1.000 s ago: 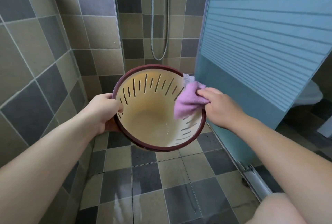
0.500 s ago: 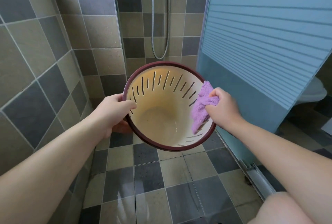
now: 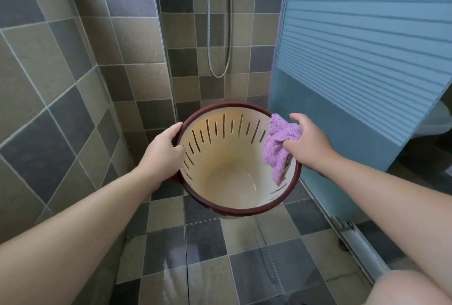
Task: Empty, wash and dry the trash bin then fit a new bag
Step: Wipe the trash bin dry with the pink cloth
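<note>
Here the trash bin [image 3: 227,170] is held up in the air over the shower floor [image 3: 220,255], tipped so its mouth faces the camera. It is cream inside with a dark red rim, and narrow slots run round the upper wall; the bottom is bare and glossy. The left hand [image 3: 162,155] grips the rim at about nine o'clock, thumb hooked inside and fingers curled around the outer wall. At about three o'clock the right hand [image 3: 307,143] pinches a bunched purple cloth [image 3: 280,144] against the rim; the cloth drapes over the edge and hangs down the inner wall towards four o'clock, touching the slotted side. Both forearms reach in from the lower corners of the view.

Beyond the bin, at twelve o'clock, a metal shower hose [image 3: 219,35] hangs in a loop against the tiled wall [image 3: 137,43], which is laid in brown and grey squares. From one to three o'clock stands a blue shower door [image 3: 362,35] with pale horizontal stripes across its upper part. Its metal track [image 3: 359,246] runs along the floor at about five o'clock. The floor tiles look wet, with a shine near six o'clock.
</note>
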